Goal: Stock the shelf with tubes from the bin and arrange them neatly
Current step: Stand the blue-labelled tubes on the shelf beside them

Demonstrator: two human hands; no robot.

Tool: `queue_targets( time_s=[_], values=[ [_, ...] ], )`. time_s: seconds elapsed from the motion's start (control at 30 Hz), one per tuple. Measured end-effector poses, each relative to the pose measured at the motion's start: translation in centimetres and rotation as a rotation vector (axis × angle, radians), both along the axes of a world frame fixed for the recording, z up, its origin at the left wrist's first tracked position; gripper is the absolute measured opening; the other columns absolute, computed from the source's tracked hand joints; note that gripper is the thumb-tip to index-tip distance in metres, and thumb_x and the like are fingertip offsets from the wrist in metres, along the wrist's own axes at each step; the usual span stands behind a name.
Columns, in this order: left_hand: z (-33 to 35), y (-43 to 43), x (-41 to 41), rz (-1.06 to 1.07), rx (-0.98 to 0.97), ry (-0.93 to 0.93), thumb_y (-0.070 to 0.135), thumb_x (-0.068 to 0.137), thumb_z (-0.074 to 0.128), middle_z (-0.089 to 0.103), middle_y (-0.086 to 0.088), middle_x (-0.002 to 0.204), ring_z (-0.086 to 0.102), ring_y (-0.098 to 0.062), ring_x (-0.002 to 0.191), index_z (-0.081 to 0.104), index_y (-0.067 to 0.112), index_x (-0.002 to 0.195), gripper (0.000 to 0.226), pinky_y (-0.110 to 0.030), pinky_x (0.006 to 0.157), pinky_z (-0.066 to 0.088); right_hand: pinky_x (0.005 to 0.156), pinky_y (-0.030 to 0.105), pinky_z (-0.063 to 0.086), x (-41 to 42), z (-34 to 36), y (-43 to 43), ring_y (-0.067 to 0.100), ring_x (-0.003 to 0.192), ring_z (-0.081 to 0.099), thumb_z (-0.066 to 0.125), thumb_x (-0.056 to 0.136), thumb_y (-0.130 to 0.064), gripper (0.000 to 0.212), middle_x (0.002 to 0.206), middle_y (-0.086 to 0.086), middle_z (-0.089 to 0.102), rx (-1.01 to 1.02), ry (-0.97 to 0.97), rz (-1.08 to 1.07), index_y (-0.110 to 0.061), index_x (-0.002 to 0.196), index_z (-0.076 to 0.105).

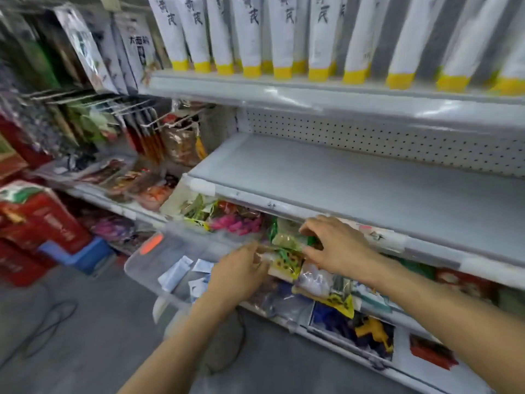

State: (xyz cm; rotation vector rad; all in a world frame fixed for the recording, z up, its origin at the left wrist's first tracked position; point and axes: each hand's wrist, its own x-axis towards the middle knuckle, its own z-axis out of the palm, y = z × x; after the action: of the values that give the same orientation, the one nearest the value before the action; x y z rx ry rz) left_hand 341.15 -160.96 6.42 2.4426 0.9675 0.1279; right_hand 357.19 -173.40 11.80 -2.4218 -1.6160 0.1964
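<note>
The fingers (308, 227) of the right hand (336, 245) curl downward over a green packet (287, 236) that lies at the front of the shelf level below the bare shelf (355, 189); the thumb sits low on the packet's near side, so the hand looks pinched on it, though motion blur hides the exact contact. The palm faces down and the knuckles are raised. From the wrist the right forearm runs back and out to the lower right corner, nearly straight.

The fingers (257, 253) of the left hand (241, 275) bend toward the right and close on the edge of a clear crinkled bag with a sunflower-print header (285, 265), just beside the green packet. The two hands are near each other, fingertips almost meeting over the packets. The back of the left hand faces up and its forearm drops straight down to the bottom edge of the view.

Under and left of the left hand stands a clear plastic bin (147, 265) with an orange latch (152, 243); it holds a few pale blue-and-white tubes (174, 273) lying loose on its bottom. On the top shelf (312, 92) a row of white tubes with yellow caps (251, 38) stands cap-down, close together. The bare shelf carries nothing in view, with a perforated back panel (383, 140) behind it. Mixed packets (235, 221) crowd the level the hands work at.
</note>
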Motion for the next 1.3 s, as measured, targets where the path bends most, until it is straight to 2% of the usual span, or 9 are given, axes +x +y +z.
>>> queue_targets(
  time_s=[0.23, 0.4, 0.63, 0.77, 1.0, 1.07, 1.13, 1.2, 1.3],
  values=[
    [-8.5, 18.5, -8.1, 0.311, -0.257, 0.063, 0.025, 0.094, 0.053, 0.067, -0.002, 0.101, 0.063, -0.024, 0.101, 0.062, 0.017, 0.109, 0.019, -0.029, 0.081, 0.047, 0.078, 0.035, 0.048, -7.6, -11.7, 19.3, 0.025, 0.099, 0.061, 0.057, 0.084, -0.029, 0.020, 0.104, 0.004, 0.064, -0.195, 0.370, 0.055, -0.019, 0.101, 0.060],
    [-18.6, 26.9, -9.1, 0.400, -0.471, 0.210, 0.028, 0.091, 0.055, 0.070, -0.004, 0.109, 0.063, -0.026, 0.103, 0.063, 0.020, 0.109, 0.021, -0.033, 0.093, 0.050, 0.076, 0.028, 0.044, -9.7, -21.9, 27.2, 0.025, 0.100, 0.062, 0.054, 0.088, -0.021, 0.022, 0.110, 0.005, 0.064, -0.389, 0.510, -0.054, -0.016, 0.109, 0.059],
    [-31.5, 29.3, -5.8, 0.338, -0.564, 0.359, 0.025, 0.094, 0.054, 0.051, -0.018, 0.133, 0.051, -0.035, 0.121, 0.043, 0.004, 0.132, 0.045, -0.036, 0.097, 0.040, 0.095, 0.034, 0.044, -9.3, -34.2, 33.4, 0.033, 0.121, 0.053, 0.051, 0.091, -0.016, 0.037, 0.133, 0.017, 0.053, -0.655, 0.443, -0.141, -0.007, 0.127, 0.048],
    [-36.6, 30.0, -3.6, 0.354, -0.568, 0.382, 0.023, 0.092, 0.055, 0.046, -0.023, 0.133, 0.044, -0.038, 0.126, 0.038, -0.001, 0.129, 0.048, -0.038, 0.102, 0.035, 0.098, 0.037, 0.045, -9.2, -39.8, 35.4, 0.036, 0.123, 0.053, 0.055, 0.091, -0.017, 0.047, 0.133, 0.021, 0.052, -0.698, 0.386, -0.230, -0.003, 0.133, 0.040],
    [-40.8, 30.1, -1.8, 0.329, -0.575, 0.445, 0.029, 0.094, 0.054, 0.043, -0.021, 0.137, 0.042, -0.036, 0.129, 0.033, 0.000, 0.135, 0.055, -0.037, 0.102, 0.036, 0.098, 0.038, 0.043, -8.9, -44.6, 36.4, 0.036, 0.125, 0.051, 0.059, 0.091, -0.022, 0.054, 0.138, 0.019, 0.050, -0.785, 0.393, -0.409, -0.001, 0.134, 0.034],
    [-40.4, 30.0, -1.8, 0.322, -0.595, 0.448, 0.029, 0.095, 0.050, 0.045, -0.021, 0.137, 0.044, -0.035, 0.128, 0.038, -0.001, 0.137, 0.053, -0.037, 0.103, 0.038, 0.094, 0.035, 0.044, -8.7, -44.0, 36.7, 0.033, 0.125, 0.053, 0.064, 0.085, -0.035, 0.068, 0.138, 0.013, 0.051, -0.804, 0.472, -0.461, -0.003, 0.137, 0.033],
    [-39.1, 30.0, -2.1, 0.376, -0.689, 0.420, 0.026, 0.094, 0.051, 0.055, -0.019, 0.128, 0.055, -0.035, 0.115, 0.050, 0.001, 0.131, 0.044, -0.039, 0.094, 0.050, 0.093, 0.034, 0.045, -8.6, -43.0, 36.9, 0.030, 0.123, 0.054, 0.064, 0.069, -0.053, 0.088, 0.137, 0.008, 0.050, -0.805, 0.538, -0.439, -0.010, 0.140, 0.036],
    [-37.0, 29.5, -2.7, 0.501, -0.838, 0.318, 0.021, 0.093, 0.052, 0.062, -0.018, 0.107, 0.062, -0.030, 0.085, 0.058, 0.000, 0.119, 0.034, -0.035, 0.065, 0.057, 0.092, 0.034, 0.049, -8.3, -42.7, 36.8, 0.029, 0.118, 0.057, 0.047, 0.058, -0.064, 0.090, 0.136, 0.005, 0.052, -0.760, 0.566, -0.342, -0.021, 0.136, 0.048],
    [-33.2, 27.9, -3.8, 0.708, -1.004, 0.128, 0.009, 0.088, 0.058, 0.054, -0.012, 0.068, 0.050, -0.020, 0.048, 0.061, -0.002, 0.104, 0.020, -0.026, 0.045, 0.043, 0.088, 0.032, 0.051, -8.7, -36.1, 35.5, 0.029, 0.114, 0.060, 0.039, 0.077, -0.064, 0.067, 0.133, 0.005, 0.057, -0.664, 0.572, -0.245, -0.024, 0.128, 0.058]
  ],
)
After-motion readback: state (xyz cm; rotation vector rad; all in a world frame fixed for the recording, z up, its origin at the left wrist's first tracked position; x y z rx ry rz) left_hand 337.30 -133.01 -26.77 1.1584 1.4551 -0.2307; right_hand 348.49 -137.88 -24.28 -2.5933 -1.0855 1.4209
